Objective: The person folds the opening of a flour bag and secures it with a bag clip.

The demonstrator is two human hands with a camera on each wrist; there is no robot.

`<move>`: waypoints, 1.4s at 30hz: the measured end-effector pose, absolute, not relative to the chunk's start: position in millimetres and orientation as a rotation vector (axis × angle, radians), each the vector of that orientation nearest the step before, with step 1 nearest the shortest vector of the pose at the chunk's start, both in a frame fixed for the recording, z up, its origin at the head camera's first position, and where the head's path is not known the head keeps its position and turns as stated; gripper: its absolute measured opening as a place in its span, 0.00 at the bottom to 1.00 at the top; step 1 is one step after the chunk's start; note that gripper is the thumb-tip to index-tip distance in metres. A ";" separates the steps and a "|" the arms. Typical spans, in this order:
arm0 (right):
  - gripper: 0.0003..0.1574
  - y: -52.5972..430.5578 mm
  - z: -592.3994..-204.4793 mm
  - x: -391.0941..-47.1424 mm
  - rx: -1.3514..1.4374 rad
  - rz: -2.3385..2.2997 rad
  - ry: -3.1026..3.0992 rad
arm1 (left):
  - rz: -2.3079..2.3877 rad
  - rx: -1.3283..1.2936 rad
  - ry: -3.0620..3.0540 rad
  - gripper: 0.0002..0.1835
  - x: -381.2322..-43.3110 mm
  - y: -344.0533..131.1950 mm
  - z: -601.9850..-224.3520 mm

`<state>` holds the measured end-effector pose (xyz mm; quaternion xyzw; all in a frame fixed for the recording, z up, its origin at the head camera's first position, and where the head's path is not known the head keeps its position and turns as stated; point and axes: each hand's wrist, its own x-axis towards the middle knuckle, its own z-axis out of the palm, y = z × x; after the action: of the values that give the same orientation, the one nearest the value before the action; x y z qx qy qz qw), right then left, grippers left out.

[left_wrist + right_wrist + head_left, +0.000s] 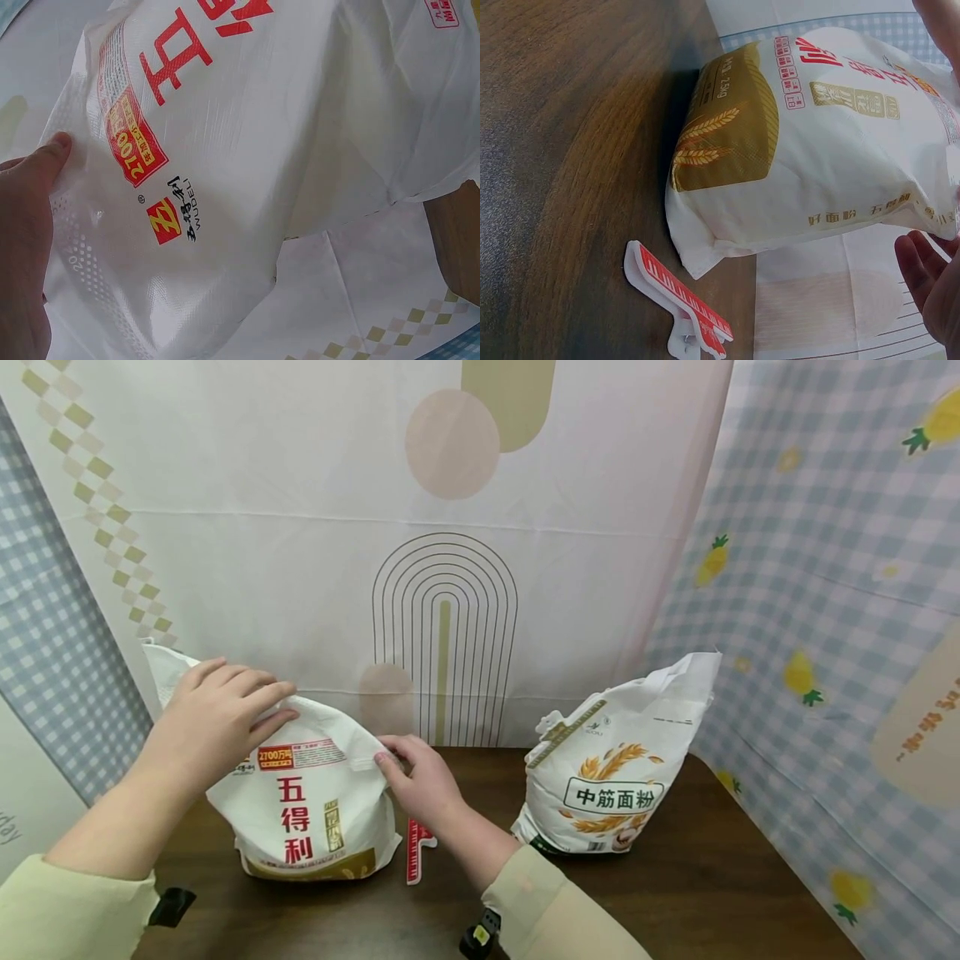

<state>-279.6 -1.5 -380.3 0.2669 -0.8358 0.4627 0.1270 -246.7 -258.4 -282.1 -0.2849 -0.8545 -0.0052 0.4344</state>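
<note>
A white flour bag with red lettering [296,810] stands upright on the table at the left. My left hand [225,710] grips its top edge near the left side; in the left wrist view the thumb [54,156] presses on the printed face while the other fingers are mostly hidden behind. At the bag's upper right corner, my right hand [423,781] pinches the top edge between thumb and fingers. Beside the bag's lower right side lies a red and white bag clip [679,296], partly covered by my right forearm in the head view.
A second white flour bag [600,802] stands at the right, its upper left corner folded under an olive and white clip [566,733]. Both rest on a dark wooden table [697,877]. Patterned cloth [600,568] hangs close behind, with checked cloth [817,635] at the right.
</note>
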 end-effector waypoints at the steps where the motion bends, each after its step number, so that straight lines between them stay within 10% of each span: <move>1: 0.16 -0.9 -380.8 -279.5 0.777 1.355 -2.430 | -0.014 -0.708 -2.125 0.17 -246.6 -258.4 -282.2; 42: 0.23 53.5 -448.4 -285.3 0.389 0.832 -3.028 | -0.026 -0.696 -2.108 0.17 -242.3 -261.0 -285.9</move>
<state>-285.3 53.5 -448.4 0.1230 -0.9569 0.2630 -0.0113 -242.3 -261.0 -285.9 -0.2810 -0.8504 -0.0103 0.4446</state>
